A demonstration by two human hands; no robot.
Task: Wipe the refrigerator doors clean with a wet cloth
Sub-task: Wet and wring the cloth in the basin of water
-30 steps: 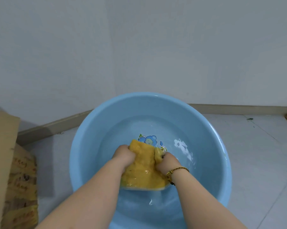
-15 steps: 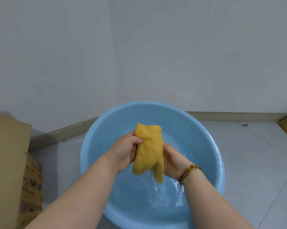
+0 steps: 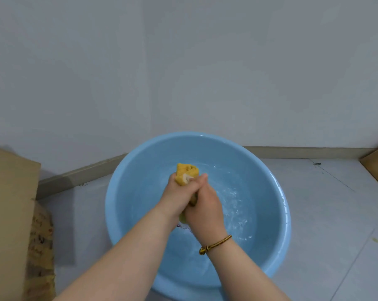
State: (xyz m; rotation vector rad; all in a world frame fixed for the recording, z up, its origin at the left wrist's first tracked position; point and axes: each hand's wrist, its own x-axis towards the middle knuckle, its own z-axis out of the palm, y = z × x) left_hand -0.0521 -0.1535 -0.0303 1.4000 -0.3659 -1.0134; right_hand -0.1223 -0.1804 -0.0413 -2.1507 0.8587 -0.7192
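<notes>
right hand (image 3: 203, 205): fist closed round lower cloth
left hand (image 3: 179, 192): closed on it too, touching the right
cloth (image 3: 186, 171): yellow, bunched, held above basin (image 3: 127, 187) water
risk: under-wrung cloth would drip on floor (image 3: 327, 213); hard twist could splash over rim
fridge: not in view

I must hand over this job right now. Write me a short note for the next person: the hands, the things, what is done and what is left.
Left hand: closed on the yellow cloth, upper part.
Right hand: closed on the same cloth, lower part; both squeeze it together.
Cloth: wet, held above the water in the blue basin on the floor, by the wall.
Done: cloth soaked, wringing under way.
Left: finish wringing, go to the refrigerator (not in view), wipe its doors.
</notes>
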